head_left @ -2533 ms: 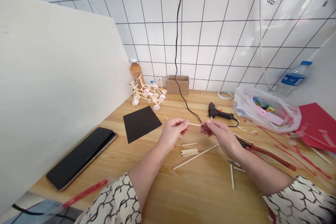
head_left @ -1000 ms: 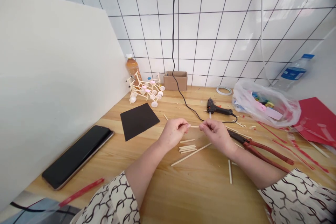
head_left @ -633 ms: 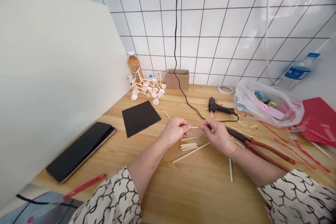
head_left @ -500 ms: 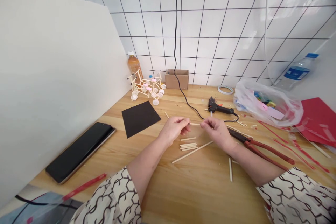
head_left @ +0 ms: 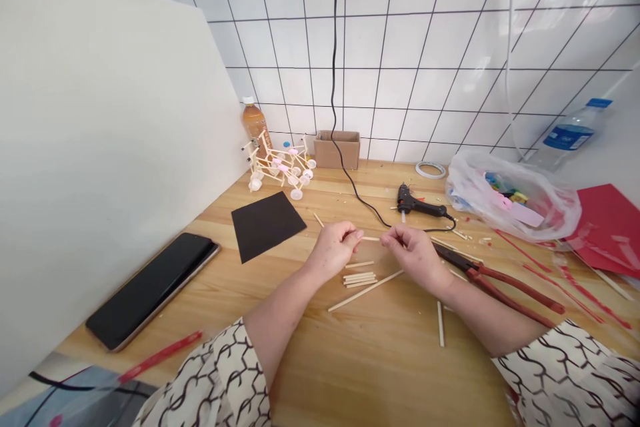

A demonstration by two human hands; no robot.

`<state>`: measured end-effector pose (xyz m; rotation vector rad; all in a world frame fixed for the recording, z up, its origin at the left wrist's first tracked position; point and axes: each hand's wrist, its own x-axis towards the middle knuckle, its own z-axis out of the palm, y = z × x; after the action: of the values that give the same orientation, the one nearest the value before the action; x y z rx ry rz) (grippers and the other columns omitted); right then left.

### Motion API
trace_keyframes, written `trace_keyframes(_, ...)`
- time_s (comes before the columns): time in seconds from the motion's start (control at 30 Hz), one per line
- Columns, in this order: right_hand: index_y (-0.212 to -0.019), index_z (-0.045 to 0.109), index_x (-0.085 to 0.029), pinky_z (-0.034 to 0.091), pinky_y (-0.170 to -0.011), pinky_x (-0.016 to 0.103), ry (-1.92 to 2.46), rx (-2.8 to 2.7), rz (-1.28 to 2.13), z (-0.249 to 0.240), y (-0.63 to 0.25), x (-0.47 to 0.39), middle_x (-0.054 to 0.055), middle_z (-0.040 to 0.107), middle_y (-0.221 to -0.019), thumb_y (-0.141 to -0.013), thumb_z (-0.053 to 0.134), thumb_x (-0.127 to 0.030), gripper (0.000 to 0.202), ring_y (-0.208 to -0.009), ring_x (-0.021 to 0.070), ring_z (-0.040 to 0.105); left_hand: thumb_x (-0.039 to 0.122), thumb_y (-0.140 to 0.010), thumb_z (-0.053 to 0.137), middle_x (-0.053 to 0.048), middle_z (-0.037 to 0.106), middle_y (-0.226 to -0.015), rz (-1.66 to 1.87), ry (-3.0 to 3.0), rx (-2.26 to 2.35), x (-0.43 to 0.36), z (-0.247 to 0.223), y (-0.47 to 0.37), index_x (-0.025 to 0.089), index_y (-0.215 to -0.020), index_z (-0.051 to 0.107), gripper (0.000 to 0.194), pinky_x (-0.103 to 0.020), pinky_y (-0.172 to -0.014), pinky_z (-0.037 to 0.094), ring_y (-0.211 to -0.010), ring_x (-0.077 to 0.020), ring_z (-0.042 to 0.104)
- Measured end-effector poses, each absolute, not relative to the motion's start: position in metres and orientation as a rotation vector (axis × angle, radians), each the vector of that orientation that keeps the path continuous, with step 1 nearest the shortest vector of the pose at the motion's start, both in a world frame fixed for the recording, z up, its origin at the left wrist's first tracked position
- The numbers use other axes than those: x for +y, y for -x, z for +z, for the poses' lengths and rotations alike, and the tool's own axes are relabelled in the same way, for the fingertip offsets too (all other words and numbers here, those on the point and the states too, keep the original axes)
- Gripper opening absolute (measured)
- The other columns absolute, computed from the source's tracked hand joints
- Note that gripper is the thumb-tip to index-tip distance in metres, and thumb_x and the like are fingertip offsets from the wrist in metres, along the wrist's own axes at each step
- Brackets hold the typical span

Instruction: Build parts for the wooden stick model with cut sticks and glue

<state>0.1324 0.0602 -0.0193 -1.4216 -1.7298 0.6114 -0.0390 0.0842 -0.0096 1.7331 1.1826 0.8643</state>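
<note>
A thin wooden stick spans the gap between my two hands, just above the table. Its left end is pinched in my left hand, and my right hand pinches the other end; both sets of fingers are closed. Below the hands lies a small group of short cut sticks, with one more short stick apart from them. A longer stick slants beneath the group. Pliers with red-brown handles lie partly behind my right forearm.
A black glue gun with its cable lies behind my right hand. A black square sheet, a phone and a wheeled stick model are on the left. Farther right are a plastic bag and red sheets.
My left hand has turned slightly and its fingers have closed in more around the stick. My right hand has barely moved.
</note>
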Motion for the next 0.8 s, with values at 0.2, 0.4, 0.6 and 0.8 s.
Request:
trace_keyframes(0.2, -0.059, 0.046, -0.02, 0.031, -0.05, 0.024, 1.424, -1.767, 0.572, -0.019, -0.131, 0.058, -0.003, 0.043, -0.052, -0.076, 0.046, -0.033, 0.022, -0.051, 0.0117, 0.039, 0.028, -0.076, 0.049, 0.003, 0.049, -0.05, 0.864, -1.723, 1.209, 0.086, -0.013, 0.039, 0.016, -0.055, 0.052, 0.024, -0.023, -0.053, 0.033, -0.05, -0.0105, 0.044)
trace_keyframes(0.4, -0.059, 0.049, -0.019, 0.03, -0.048, 0.023, 1.435, -1.81, 0.615, -0.022, -0.132, 0.063, -0.004, 0.042, -0.051, -0.077, 0.046, -0.035, 0.024, -0.048, 0.0107, 0.038, 0.033, -0.076, 0.048, 0.001, 0.055, -0.054, 0.865, -1.692, 1.198, 0.093, -0.023, 0.04, 0.016, -0.057, 0.052, 0.026, -0.023, -0.053, 0.036, -0.051, -0.0109, 0.046)
trace_keyframes(0.6, -0.068, 0.055, -0.017, 0.035, -0.052, 0.023, 1.412, -1.851, 0.665, -0.021, -0.133, 0.064, -0.003, 0.047, -0.056, -0.078, 0.044, -0.035, 0.024, -0.053, 0.0115, 0.042, 0.032, -0.076, 0.05, 0.001, 0.056, -0.056, 0.848, -1.71, 1.19, 0.096, -0.023, 0.043, 0.016, -0.058, 0.053, 0.025, -0.023, -0.055, 0.039, -0.052, -0.0111, 0.049)
trace_keyframes(0.8, -0.07, 0.058, -0.017, 0.041, -0.055, 0.023, 1.435, -1.869, 0.711, -0.022, -0.134, 0.065, -0.001, 0.057, -0.06, -0.079, 0.041, -0.034, 0.026, -0.057, 0.0129, 0.052, 0.03, -0.076, 0.05, 0.001, 0.056, -0.057, 0.848, -1.728, 1.2, 0.099, -0.024, 0.045, 0.016, -0.059, 0.054, 0.022, -0.023, -0.055, 0.04, -0.053, -0.0112, 0.05)
